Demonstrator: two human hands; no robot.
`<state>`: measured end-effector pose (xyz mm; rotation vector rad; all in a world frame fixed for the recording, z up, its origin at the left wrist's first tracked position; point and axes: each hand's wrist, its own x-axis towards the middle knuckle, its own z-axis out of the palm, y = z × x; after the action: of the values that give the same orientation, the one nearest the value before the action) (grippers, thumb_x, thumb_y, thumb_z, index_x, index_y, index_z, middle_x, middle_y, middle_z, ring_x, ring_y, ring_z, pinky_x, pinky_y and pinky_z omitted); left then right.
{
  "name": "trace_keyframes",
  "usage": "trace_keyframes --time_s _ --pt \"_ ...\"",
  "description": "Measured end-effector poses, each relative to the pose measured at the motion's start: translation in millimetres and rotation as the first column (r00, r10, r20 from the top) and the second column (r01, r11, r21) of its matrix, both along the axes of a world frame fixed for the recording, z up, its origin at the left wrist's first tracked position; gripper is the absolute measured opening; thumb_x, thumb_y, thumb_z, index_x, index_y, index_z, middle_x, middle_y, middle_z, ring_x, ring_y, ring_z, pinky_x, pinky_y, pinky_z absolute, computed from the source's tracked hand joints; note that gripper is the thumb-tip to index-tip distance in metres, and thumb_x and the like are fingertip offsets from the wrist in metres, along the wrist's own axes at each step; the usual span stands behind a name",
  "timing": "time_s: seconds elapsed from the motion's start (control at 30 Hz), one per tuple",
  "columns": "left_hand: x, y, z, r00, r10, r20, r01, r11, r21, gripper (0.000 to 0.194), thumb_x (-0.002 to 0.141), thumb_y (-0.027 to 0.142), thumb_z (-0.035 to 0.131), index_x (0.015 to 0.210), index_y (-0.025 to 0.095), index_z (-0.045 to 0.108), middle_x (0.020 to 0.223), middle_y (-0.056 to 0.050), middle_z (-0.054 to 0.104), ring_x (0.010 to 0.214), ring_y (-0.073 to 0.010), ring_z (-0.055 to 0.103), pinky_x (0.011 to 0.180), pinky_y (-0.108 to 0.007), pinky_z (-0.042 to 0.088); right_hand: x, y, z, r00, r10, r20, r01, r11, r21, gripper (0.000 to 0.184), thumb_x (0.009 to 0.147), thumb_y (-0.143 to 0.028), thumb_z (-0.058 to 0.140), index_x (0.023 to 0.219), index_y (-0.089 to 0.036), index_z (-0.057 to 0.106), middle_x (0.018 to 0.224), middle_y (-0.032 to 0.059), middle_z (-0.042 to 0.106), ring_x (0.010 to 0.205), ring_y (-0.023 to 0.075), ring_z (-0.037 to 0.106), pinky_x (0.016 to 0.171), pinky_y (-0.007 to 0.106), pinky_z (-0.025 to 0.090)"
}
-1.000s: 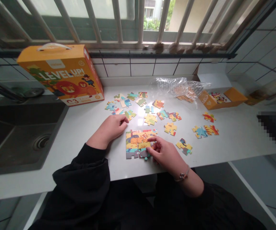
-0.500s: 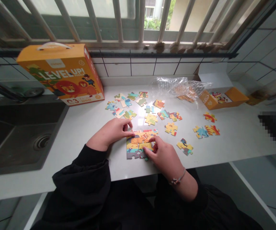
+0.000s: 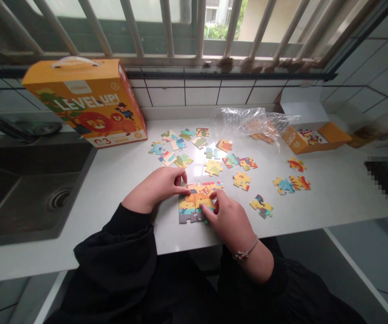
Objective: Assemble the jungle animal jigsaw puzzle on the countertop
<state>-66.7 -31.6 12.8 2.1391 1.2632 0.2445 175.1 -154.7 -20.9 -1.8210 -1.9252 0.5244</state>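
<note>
In front of me on the white counter lies a block of joined puzzle pieces [image 3: 187, 210], showing a spotted orange animal on yellow with grey and blue below. My left hand [image 3: 165, 185] is closed at its upper left corner, thumb and index finger on the edge. On the right side of the block, my right hand [image 3: 229, 218] has thumb and index finger closed on a yellow puzzle piece [image 3: 206, 203], which lies flat among its neighbours. That hand covers the block's lower right part. Closest to it among the loose ones is a piece with a dark figure [image 3: 261, 206].
Several loose puzzle pieces [image 3: 213, 167] lie beyond the block, and a joined blue and orange pair [image 3: 291, 185] lies right. Clear plastic bags [image 3: 261, 122] and an open orange box [image 3: 335, 136] stand behind. A large orange box [image 3: 92, 108] and a sink [image 3: 32, 189] are left.
The yellow piece under my right hand has settled, and the gap around it has narrowed. My left hand has stayed at the corner.
</note>
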Motion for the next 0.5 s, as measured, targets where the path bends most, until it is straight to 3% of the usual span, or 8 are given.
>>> trace_keyframes --time_s 0.13,0.27,0.5 --pt "1 0 0.5 1.0 0.002 -0.006 -0.002 1.0 -0.003 0.03 0.08 0.044 0.093 0.094 0.026 0.074 0.077 0.003 0.067 0.069 -0.0187 0.061 0.063 -0.032 0.037 -3 -2 -1.2 1.0 0.009 0.029 -0.01 0.999 0.033 0.021 0.101 -0.04 0.071 0.111 -0.024 0.062 0.089 0.0053 0.073 0.078 0.0243 0.071 0.065 0.031 0.045" --pt "1 0 -0.3 1.0 0.004 -0.021 -0.004 1.0 0.005 0.03 0.08 0.044 0.093 0.095 0.026 0.074 0.077 0.003 0.067 0.07 -0.0187 0.06 0.064 -0.032 0.037 -7 -5 -2.1 0.994 0.008 0.107 -0.019 0.994 0.106 0.016 0.103 -0.038 0.069 0.105 -0.024 0.061 0.107 0.0103 0.07 0.08 0.0231 0.068 0.063 0.031 0.046" --pt "2 0 1.0 0.999 0.009 -0.031 -0.009 1.0 -0.012 0.03 0.08 0.044 0.093 0.096 0.025 0.075 0.08 0.002 0.069 0.073 -0.0202 0.061 0.067 -0.032 0.037 -11 -4 -3.7 0.994 0.012 0.11 -0.02 0.997 0.068 0.016 0.104 -0.036 0.07 0.107 -0.023 0.061 0.113 0.0103 0.067 0.078 0.021 0.065 0.061 0.03 0.043"
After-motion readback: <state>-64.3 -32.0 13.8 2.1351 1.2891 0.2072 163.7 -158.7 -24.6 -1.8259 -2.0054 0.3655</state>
